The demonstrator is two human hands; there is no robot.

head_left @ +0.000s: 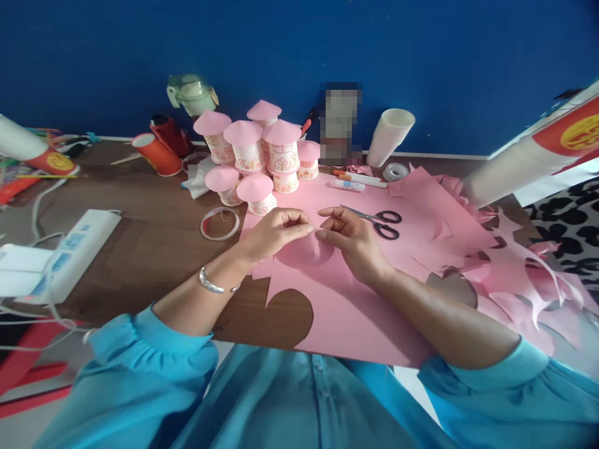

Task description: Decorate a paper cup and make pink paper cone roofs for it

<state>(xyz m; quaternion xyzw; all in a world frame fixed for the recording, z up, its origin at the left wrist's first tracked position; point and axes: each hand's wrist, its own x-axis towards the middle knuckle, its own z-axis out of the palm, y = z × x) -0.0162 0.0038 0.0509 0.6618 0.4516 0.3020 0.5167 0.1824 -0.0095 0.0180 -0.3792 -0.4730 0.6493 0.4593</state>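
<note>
My left hand and my right hand meet above a pink paper sheet, thumbs almost touching. The left thumb and forefinger are pinched together; the right fingers are curled towards the thumb. Whatever lies between the fingertips is too small to make out. Just beneath them is a round pink paper piece, partly covered by the hands. Black-handled scissors lie beside my right hand. Left of my left hand is a roll of tape. Several decorated paper cups with pink cone roofs stand stacked behind it.
A glue stick, markers and a small tape roll lie at the back. Stacked white cups stand by the blue wall. Pink scraps heap at right. A power strip with cables sits left.
</note>
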